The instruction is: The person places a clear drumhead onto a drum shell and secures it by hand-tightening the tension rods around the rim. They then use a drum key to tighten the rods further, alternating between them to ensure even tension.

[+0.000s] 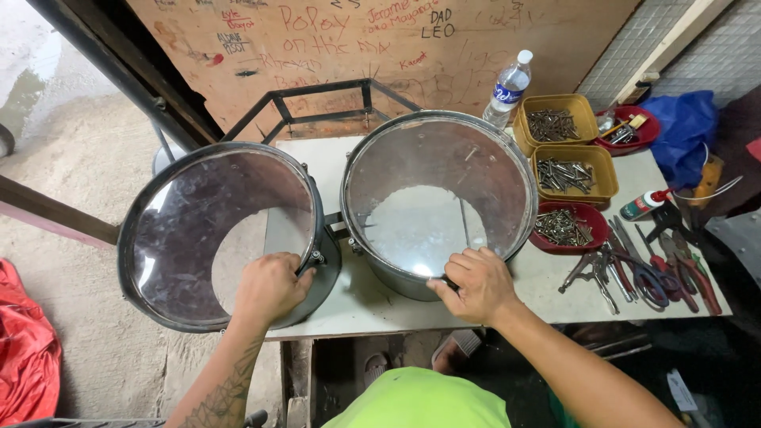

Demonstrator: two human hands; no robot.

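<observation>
Two metal drum shells with clear plastic heads stand side by side on a white table [380, 305]. The left drum [198, 214] hangs partly over the table's left edge; my left hand [269, 287] grips its near rim at the right side. The right drum [440, 186] sits fully on the table, and my right hand [474, 284] is closed on its near rim. Both hands hold the hoops, fingers curled over the edge.
Right of the drums are two yellow trays [572, 162] and a red bowl [564, 226] of screws, several pliers and cutters [646, 273], a small oil bottle [644, 204] and a water bottle [507, 89]. A metal frame [317, 103] stands behind. Red cloth [28, 349] lies at left.
</observation>
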